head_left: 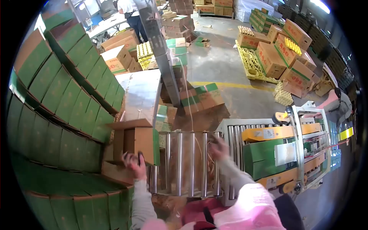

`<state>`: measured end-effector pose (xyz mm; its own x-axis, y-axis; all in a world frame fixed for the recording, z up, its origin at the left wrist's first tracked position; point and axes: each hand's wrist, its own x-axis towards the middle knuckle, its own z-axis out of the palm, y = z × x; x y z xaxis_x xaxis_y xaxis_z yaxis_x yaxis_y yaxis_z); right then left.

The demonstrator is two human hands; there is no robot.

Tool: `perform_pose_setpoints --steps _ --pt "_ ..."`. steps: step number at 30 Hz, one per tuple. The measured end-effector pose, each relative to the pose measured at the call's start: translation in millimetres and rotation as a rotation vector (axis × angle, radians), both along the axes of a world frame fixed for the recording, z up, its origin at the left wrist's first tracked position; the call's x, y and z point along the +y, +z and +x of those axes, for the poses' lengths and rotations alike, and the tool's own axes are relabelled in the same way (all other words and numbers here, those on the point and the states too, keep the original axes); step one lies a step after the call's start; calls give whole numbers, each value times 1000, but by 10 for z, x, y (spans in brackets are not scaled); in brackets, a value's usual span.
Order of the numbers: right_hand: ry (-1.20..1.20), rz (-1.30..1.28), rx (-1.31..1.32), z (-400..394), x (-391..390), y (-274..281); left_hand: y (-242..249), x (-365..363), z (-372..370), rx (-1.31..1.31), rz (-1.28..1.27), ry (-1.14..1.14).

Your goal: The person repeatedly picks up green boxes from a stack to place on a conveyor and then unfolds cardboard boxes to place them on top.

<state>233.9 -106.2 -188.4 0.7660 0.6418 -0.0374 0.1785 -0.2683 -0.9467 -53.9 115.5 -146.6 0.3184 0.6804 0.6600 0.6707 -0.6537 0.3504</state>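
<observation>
The left hand (133,163) grips the near edge of an open box (135,142), with the fingers curled over a flap. The box is brown with a green side, and it sits at the left end of the metal rollers (186,163), just beside a big stack of green and brown boxes (61,115) on the left. The right hand (219,148) is blurry and rests at the right side of the rollers, near some thin string (199,147); you cannot tell if it is closed on anything. To the right, a green box (264,158) sits inside a yellow and white machine (303,149). Far off, more boxes (281,53) are piled on a yellow pallet (251,63) on the gray floor (218,65). A person in a white top (128,9) stands far away at the top.
</observation>
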Motion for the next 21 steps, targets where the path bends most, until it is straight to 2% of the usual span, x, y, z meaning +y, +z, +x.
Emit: perform_pose_setpoints --steps 1,2,3,4,5,6,7,8,9,10,12,14,15,16,17,18,19,20,21 --pt "53 41 257 -243 599 -122 -29 144 138 -56 37 40" --pt "76 61 510 -490 1193 -234 397 99 440 -233 -203 7" --pt "84 127 897 -798 1503 -149 785 -61 504 -390 -439 16" --pt "119 170 1055 -872 1575 -99 937 -201 608 -464 -464 -26" --pt "148 199 1212 -944 1647 -40 933 -443 680 -372 -334 -146" --pt "241 203 1136 -798 1460 -101 914 -696 696 -91 -189 -292" --pt "211 266 957 -609 1135 -74 965 -994 681 246 -97 -453" --pt "57 341 836 -440 777 172 1096 -1287 697 448 -79 -606" --pt "32 400 870 -172 374 265 1335 -1568 781 380 -189 -720" --pt "53 477 847 132 -18 -12 1351 -1661 813 483 -167 -642" --pt "16 436 742 501 -805 160 1374 -1732 922 699 -133 -529" --pt "-14 295 570 792 -1566 -217 593 -1794 1006 737 -563 -860" --pt "-62 152 466 833 -1829 -172 269 -1935 1101 686 -412 -905" --pt "-96 169 564 1043 -2230 -696 306 -2044 1400 781 -597 -895" --pt "-184 -214 343 1030 -2308 -360 334 -2148 1744 883 -773 -871" --pt "-250 -597 123 984 -2268 54 253 -2252 1998 850 -538 -916" --pt "-356 -460 -133 967 -2324 81 153 -2337 2188 804 -305 -943" --pt "-442 -425 -340 942 -2162 519 61 -2408 2288 761 -254 -875" --pt "-439 -302 -763 962 -1949 893 -31 -2462 2402 710 -196 -801"
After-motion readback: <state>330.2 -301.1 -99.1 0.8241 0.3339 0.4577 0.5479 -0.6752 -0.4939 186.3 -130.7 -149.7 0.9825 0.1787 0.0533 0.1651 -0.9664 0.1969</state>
